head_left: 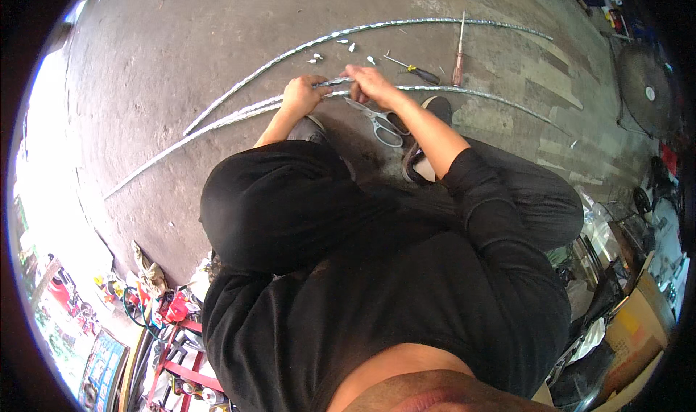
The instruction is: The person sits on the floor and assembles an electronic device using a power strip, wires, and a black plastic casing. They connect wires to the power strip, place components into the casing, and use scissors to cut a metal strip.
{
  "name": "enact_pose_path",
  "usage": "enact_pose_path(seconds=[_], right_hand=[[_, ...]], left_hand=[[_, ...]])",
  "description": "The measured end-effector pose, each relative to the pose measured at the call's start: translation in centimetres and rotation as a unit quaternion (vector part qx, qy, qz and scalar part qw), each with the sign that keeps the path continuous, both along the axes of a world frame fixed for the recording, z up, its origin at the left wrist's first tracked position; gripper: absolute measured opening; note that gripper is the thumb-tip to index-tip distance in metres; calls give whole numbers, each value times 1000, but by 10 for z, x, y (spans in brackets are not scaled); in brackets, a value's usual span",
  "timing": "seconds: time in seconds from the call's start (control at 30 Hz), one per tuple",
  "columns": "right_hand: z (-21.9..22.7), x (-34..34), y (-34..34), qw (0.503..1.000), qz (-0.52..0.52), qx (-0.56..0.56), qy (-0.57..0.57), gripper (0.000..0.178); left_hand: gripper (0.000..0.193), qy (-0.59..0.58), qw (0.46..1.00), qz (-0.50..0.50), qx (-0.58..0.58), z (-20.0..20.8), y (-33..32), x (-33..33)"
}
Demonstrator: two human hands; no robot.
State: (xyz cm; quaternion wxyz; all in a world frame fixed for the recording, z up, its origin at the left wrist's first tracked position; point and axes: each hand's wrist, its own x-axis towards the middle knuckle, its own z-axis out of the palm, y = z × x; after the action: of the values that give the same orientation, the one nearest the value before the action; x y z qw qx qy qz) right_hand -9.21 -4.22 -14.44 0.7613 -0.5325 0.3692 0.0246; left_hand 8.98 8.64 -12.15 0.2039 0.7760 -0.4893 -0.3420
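My left hand is closed, thumb and fingers pinching a long, thin silvery strip with a twisted, banded look. Close to its right, my right hand also has its fingers closed on this strip. A similar silvery strip runs beneath the hands and curves away to both sides. Farther off, another silvery strip arcs across the floor. Scissors with grey handles lie partly opened between my shoes, just below the right hand. What exactly the fingertips do on the strip is too small to tell.
Beyond my hands lie several small white pieces, a yellow-and-black screwdriver and a long screwdriver with a reddish handle. A round fan stands at the far right. Cardboard and clutter crowd the lower right; a red frame is lower left.
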Motion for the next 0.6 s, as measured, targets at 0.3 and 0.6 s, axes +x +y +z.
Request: enact_pose_path(seconds=[0.3,0.6], right_hand=[[-43,-1,-56,817,158,-510,217,40],[-17,-21,-28,988,-132,44,-66,22]], left_hand=[[40,18,999,-40,-11,-3,1,-2],[37,17,998,-22,52,4,-3,-3]])
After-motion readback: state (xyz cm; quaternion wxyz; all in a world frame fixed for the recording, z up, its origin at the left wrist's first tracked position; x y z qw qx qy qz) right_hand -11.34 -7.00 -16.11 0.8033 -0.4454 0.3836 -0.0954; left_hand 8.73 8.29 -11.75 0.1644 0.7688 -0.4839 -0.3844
